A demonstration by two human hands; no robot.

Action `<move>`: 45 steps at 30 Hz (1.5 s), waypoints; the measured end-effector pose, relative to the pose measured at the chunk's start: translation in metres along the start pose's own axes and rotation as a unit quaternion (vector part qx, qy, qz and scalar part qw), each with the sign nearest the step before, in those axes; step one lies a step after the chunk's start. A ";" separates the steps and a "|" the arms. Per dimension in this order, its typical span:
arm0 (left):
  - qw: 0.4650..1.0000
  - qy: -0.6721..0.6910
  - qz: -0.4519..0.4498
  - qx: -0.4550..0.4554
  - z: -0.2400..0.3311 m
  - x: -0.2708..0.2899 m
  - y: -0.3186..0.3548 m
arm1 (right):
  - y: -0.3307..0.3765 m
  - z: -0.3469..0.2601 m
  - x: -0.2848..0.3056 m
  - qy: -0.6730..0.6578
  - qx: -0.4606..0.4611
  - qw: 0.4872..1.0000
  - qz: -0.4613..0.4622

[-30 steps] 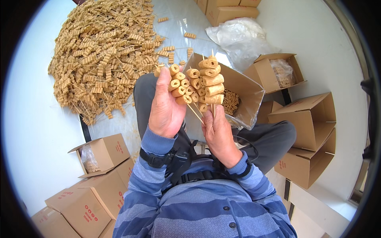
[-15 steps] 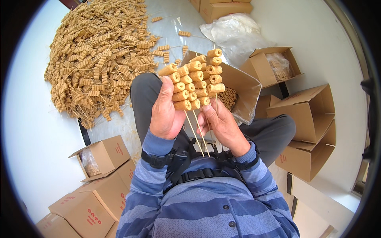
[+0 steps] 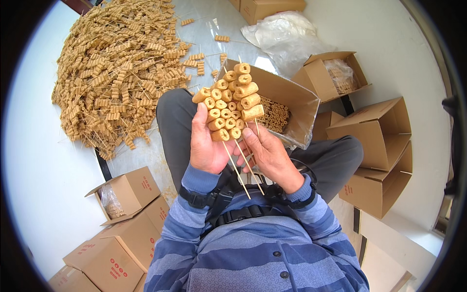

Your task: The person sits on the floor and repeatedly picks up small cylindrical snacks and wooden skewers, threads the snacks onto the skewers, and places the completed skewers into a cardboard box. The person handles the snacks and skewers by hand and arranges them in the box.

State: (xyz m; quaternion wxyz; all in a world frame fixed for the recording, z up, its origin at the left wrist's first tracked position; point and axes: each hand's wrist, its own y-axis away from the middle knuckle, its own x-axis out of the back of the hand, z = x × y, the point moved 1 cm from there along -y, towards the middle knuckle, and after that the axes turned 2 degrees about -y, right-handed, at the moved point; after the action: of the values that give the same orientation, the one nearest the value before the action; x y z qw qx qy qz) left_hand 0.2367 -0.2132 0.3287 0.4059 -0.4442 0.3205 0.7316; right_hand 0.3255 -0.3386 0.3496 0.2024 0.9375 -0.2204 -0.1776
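Between my hands is a bunch of skewers (image 3: 224, 109), each threaded with several golden-brown hollow rolls, their thin sticks pointing down toward me. My left hand (image 3: 206, 146) is closed on the bunch from the left, thumb along the outer rolls. With thumb and fingers my right hand (image 3: 272, 158) grips the sticks below the rolls on the right; some of its fingers are hidden behind them. Just beyond, between my knees, an open cardboard box (image 3: 292, 92) with a plastic lining holds many packed rolls (image 3: 275, 115), roll ends showing.
A large heap of skewered rolls (image 3: 116, 73) lies at the far left, with a few loose skewers (image 3: 222, 38) beside it. Crumpled clear plastic (image 3: 289, 36) lies ahead. Open cartons (image 3: 367, 131) stand at right; a stack of cartons (image 3: 124, 238) is at lower left.
The bunch has shifted left and slightly down, and its right-hand skewer now leans left at the top. More of the packed rolls in the box shows.
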 end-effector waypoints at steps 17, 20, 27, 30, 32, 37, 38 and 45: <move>0.996 0.065 0.033 -0.047 -0.005 0.007 0.008 | 0.015 -0.010 0.010 0.058 -0.080 0.984 -0.148; 0.996 0.056 0.030 -0.062 -0.003 0.011 0.008 | 0.015 -0.014 0.014 0.078 -0.094 0.983 -0.136; 0.996 0.022 0.038 -0.077 0.005 0.013 0.007 | 0.018 -0.025 0.027 0.211 -0.069 0.971 -0.090; 0.995 0.012 0.043 -0.092 0.003 0.009 0.009 | 0.015 -0.023 0.023 0.374 0.115 0.920 -0.012; 0.994 0.014 0.035 -0.102 0.002 0.007 0.010 | 0.016 -0.021 0.023 0.355 0.046 0.932 -0.057; 0.994 -0.002 0.057 -0.094 0.002 0.008 0.010 | 0.023 -0.027 0.022 0.183 -0.047 0.973 -0.132; 0.994 0.004 0.056 -0.094 0.002 0.009 0.010 | 0.025 -0.030 0.023 0.155 -0.084 0.973 -0.149; 0.998 -0.012 0.033 -0.060 -0.004 0.008 0.007 | 0.021 -0.026 0.023 0.102 -0.152 0.956 -0.228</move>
State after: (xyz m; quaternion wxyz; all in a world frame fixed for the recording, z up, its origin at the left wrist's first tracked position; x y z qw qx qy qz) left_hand 0.2294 -0.2174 0.3204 0.3581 -0.4478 0.2860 0.7677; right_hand 0.3482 -0.3593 0.3761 0.3183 0.9340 0.0509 -0.1540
